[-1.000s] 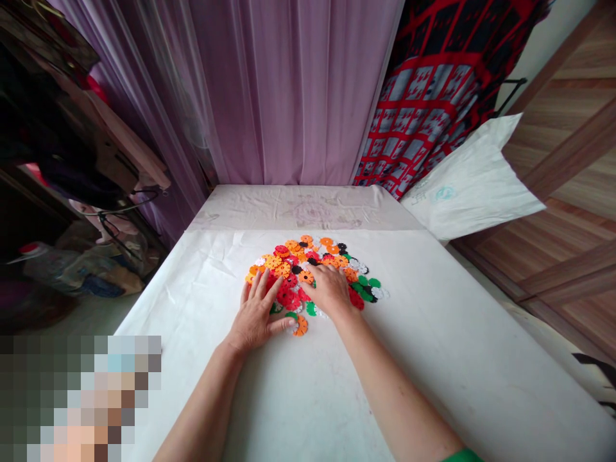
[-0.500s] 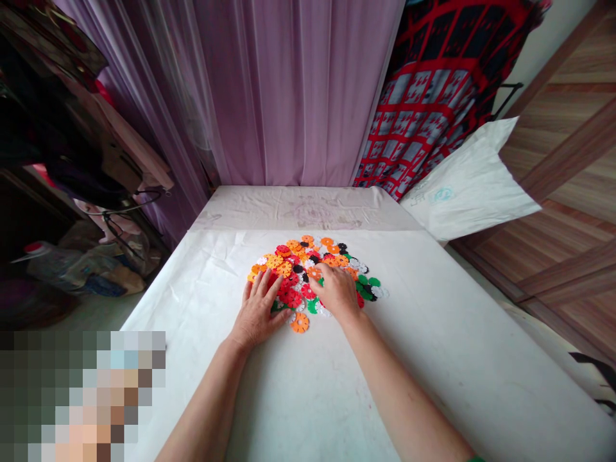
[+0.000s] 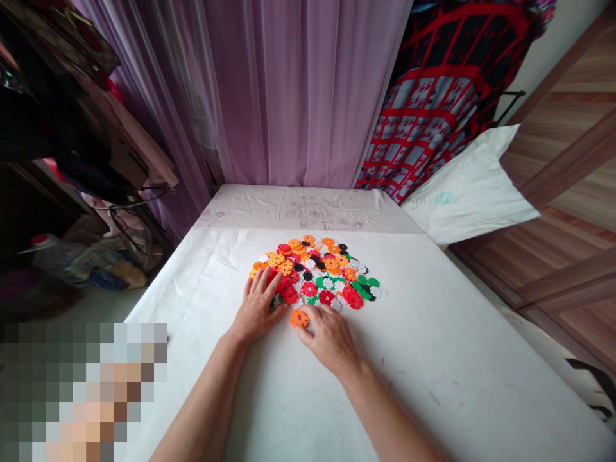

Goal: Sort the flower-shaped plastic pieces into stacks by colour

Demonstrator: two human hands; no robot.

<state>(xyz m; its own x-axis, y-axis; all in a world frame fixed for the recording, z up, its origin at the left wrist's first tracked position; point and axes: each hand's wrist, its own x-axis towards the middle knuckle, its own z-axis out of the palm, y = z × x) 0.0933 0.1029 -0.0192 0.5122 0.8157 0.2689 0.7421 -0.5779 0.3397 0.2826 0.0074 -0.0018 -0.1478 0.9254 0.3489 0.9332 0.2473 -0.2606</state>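
A pile of notched plastic flower discs (image 3: 327, 297) in red, orange, green, black and white lies on the white-covered table. My left hand (image 3: 260, 308) rests on its left side, fingers extended over red discs (image 3: 290, 294) and hiding some of them. At the near edge, my right hand (image 3: 330, 337) has thumb and fingers closed on the right rim of an orange flower disc (image 3: 299, 318). More than one orange disc seems to overlap there; I cannot tell exactly how they lie.
The table (image 3: 414, 359) extends around the pile to a purple curtain (image 3: 293, 96). A white bag (image 3: 462, 186) stands off the far right corner, near a wooden door (image 3: 563, 192). Hanging clothes (image 3: 91, 128) and a plastic jug (image 3: 58, 256) are at the left.
My right hand has moved from the middle of the pile toward me, to the orange disc at the near edge. An orange disc has left the middle. My left hand stays nearly put.
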